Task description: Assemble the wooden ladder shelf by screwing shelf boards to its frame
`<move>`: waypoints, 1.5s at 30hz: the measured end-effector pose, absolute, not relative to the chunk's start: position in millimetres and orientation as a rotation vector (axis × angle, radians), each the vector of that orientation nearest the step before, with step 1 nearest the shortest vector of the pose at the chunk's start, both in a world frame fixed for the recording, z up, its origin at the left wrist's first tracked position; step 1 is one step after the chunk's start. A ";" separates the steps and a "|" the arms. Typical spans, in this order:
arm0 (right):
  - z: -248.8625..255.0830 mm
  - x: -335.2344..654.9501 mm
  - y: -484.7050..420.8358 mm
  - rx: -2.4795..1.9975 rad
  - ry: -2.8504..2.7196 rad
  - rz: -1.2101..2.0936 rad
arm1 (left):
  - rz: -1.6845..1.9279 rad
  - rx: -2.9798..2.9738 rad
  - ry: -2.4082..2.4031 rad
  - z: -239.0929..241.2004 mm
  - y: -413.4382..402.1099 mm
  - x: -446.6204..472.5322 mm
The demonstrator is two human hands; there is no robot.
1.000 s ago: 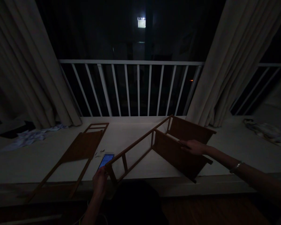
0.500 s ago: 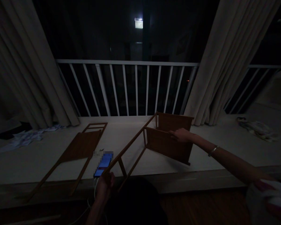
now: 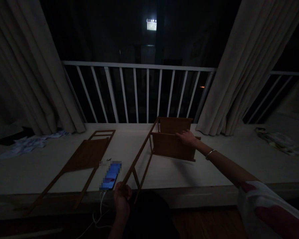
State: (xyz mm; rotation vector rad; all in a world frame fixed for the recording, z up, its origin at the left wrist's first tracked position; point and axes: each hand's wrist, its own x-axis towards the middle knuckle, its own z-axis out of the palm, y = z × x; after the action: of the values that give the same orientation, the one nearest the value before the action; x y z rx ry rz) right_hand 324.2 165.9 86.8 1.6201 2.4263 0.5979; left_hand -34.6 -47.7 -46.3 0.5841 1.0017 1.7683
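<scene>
A brown wooden shelf frame (image 3: 142,151) lies tilted over the pale ledge, its two long legs running toward me. Two flat boards stick out from it to the right: a nearer board (image 3: 173,147) and a farther board (image 3: 175,125). My left hand (image 3: 123,196) is closed around the near end of the frame's left leg. Over the top edge of the nearer board, my right hand (image 3: 186,136) has its fingers bent in a grip; the fingertips behind the edge are hidden. To the left lies a second wooden piece (image 3: 87,154), a flat panel between two legs.
A lit phone (image 3: 111,176) with a white cable (image 3: 101,207) lies beside my left hand. White railing (image 3: 148,96) and curtains (image 3: 225,73) stand behind the ledge (image 3: 214,166). Crumpled cloth (image 3: 32,144) is at far left, another cloth bundle (image 3: 276,141) at right.
The boards have swung left and slightly up with my right hand. My left hand and the leg end have shifted right, away from the phone. The view has moved a little.
</scene>
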 end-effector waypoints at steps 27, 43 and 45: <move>53.8 286.9 212.2 1.760 2.473 0.574 | 1.749 0.472 1.170 -33.7 -44.0 -27.0; 34.0 293.4 236.3 1.887 2.400 0.725 | 1.648 0.478 1.173 -30.2 -29.8 -1.7; 32.2 292.0 238.1 1.922 2.379 0.713 | 1.665 0.492 1.153 -28.9 -28.2 1.5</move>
State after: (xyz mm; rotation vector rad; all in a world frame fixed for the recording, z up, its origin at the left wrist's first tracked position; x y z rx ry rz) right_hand 292.0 238.1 32.2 1.9220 2.3785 0.7130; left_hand 1.5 -28.2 -28.9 0.4921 1.1530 1.6653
